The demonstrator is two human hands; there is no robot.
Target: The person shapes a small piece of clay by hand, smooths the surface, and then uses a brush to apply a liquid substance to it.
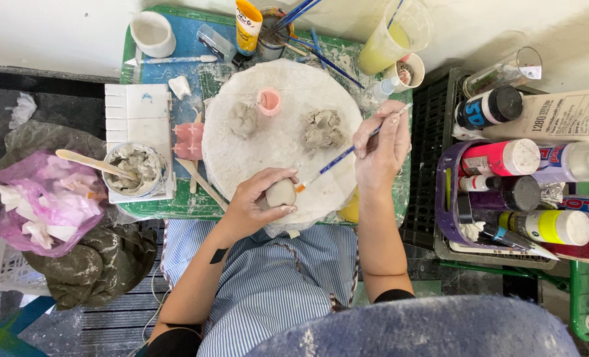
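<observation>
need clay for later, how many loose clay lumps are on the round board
2: one lump left of the pink cup, one bigger lump to its right. The left hand holds a smooth piece.

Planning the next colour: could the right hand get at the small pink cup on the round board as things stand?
Probably yes: the right hand, holding a brush, lies near the pink cup; only a clay lump sits between.

Small pale rounded clay piece (281, 193), thin blue-handled brush (342, 156) tilted beside it
</observation>
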